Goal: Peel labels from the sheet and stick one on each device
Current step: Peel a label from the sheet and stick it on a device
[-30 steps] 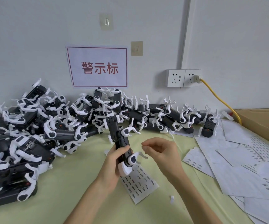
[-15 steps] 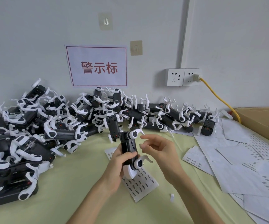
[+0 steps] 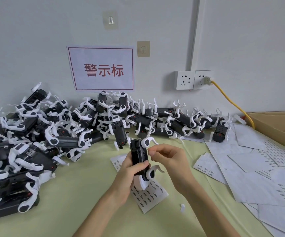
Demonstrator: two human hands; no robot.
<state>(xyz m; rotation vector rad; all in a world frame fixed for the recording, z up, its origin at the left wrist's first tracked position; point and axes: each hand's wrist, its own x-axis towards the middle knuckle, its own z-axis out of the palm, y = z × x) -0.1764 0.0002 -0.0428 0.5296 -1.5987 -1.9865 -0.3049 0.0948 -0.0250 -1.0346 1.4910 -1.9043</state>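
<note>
A cardboard box (image 3: 275, 124) lies open at the far right edge of the surface (image 3: 80, 190); only a sliver of its contents shows, a few white-and-black pieces too cut off to identify. One black device (image 3: 139, 157) with white curved arms stands upright in the middle, directly over the label sheet (image 3: 149, 196), which lies flat on the surface with rows of small printed labels. The left hand (image 3: 129, 171) wraps its fingers and thumb around the lower body of that device. The right hand (image 3: 170, 160) sits just right of the device, thumb and forefinger pinched together at the device's upper side; whether a label is between them is too small to tell. Behind the device a heap of devices (image 3: 56, 134) runs along the wall, too tangled to count. Right of the device lie several used backing sheets (image 3: 251, 171), overlapping. One small white scrap (image 3: 182, 207) lies right of the label sheet.
</note>
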